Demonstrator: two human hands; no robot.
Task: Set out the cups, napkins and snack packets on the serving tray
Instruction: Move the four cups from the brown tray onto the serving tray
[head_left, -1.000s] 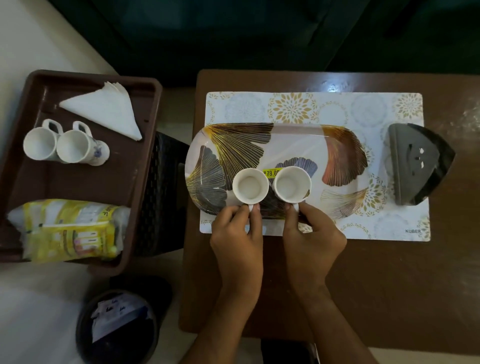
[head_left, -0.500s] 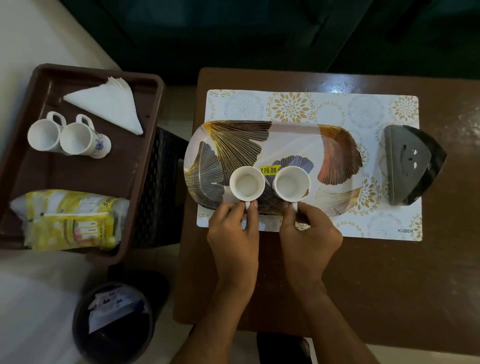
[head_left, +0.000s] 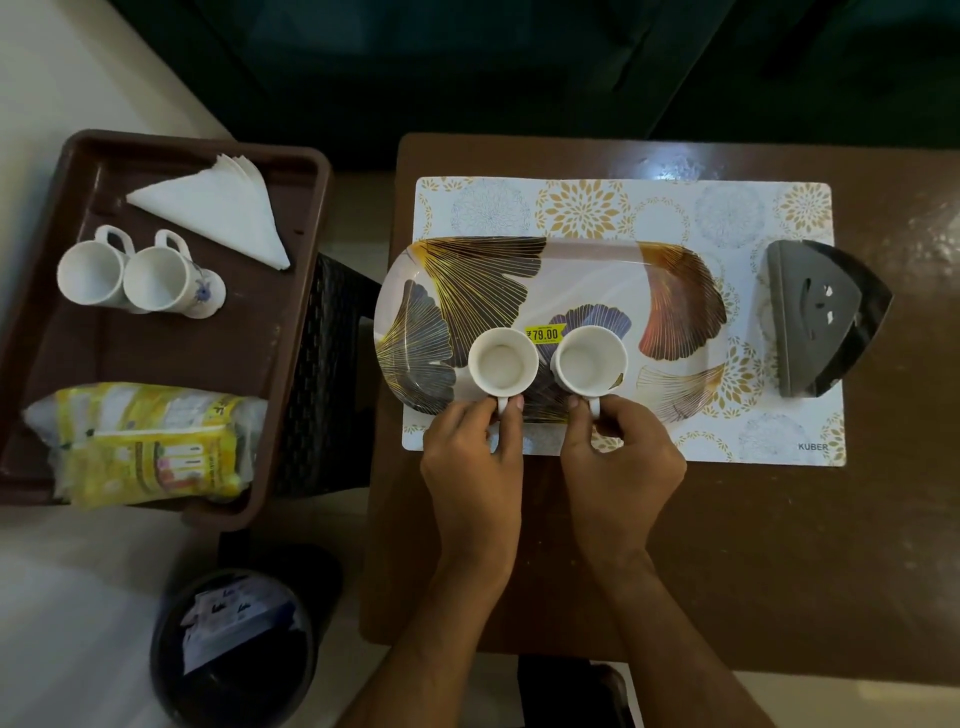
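On the serving tray (head_left: 670, 260), near its six o'clock rim: two white cups (head_left: 503, 361) (head_left: 591, 359), upright, mouths up, handles toward six o'clock; left hand (head_left: 475, 457) pinching one handle, right hand (head_left: 621, 457) the other; tray oval, leaf-patterned, price sticker (head_left: 544, 334) between cups, long axis nine to three. At nine o'clock, brown crate (head_left: 306, 218) holding two more cups (head_left: 92, 272) (head_left: 156, 279), folded napkins (head_left: 218, 213), yellow snack packets (head_left: 145, 441).

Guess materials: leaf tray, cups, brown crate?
Leaf tray: likely melamine or plastic; glossy printed surface, price sticker on it. Cups: look like glazed ceramic; smooth white, moulded handles. Brown crate: moulded plastic by its rounded rim and matte sheen. All judged by look only.
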